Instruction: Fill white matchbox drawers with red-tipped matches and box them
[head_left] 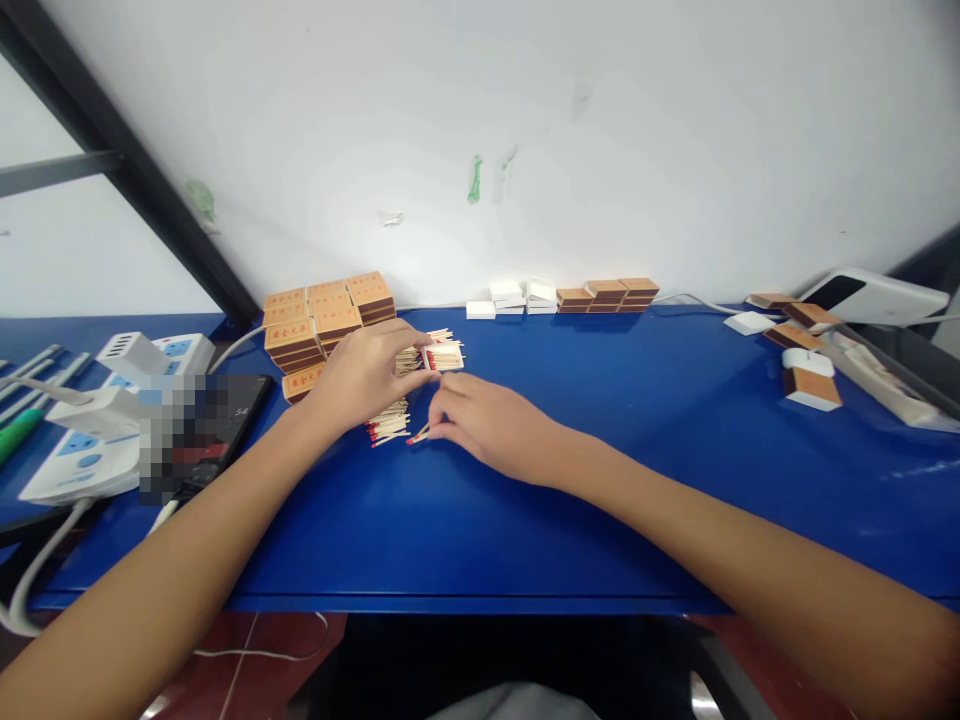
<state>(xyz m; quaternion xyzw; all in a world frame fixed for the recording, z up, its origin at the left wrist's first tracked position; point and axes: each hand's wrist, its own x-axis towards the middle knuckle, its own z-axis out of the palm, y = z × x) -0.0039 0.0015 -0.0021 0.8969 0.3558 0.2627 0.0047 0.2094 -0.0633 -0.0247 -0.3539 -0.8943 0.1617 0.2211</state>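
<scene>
My left hand (367, 372) reaches over a pile of red-tipped matches (388, 422), its thumb and forefinger closed on the near end of a small white matchbox tray (454, 364). Matches lie inside that tray, and more stick out behind it. Close by on the right, my right hand (499, 425) is closed, with a few matches (418, 436) pinched in its fingers and their red heads pointing left. Part of the loose pile is hidden under my left hand.
Stacked matchboxes (330, 318) stand behind my left hand. White trays (510, 297) and brown matchboxes (607, 294) line the wall. At left are a power strip (60, 465) and a phone (244, 410); more matchboxes (812, 388) lie at right on the blue table (600, 530).
</scene>
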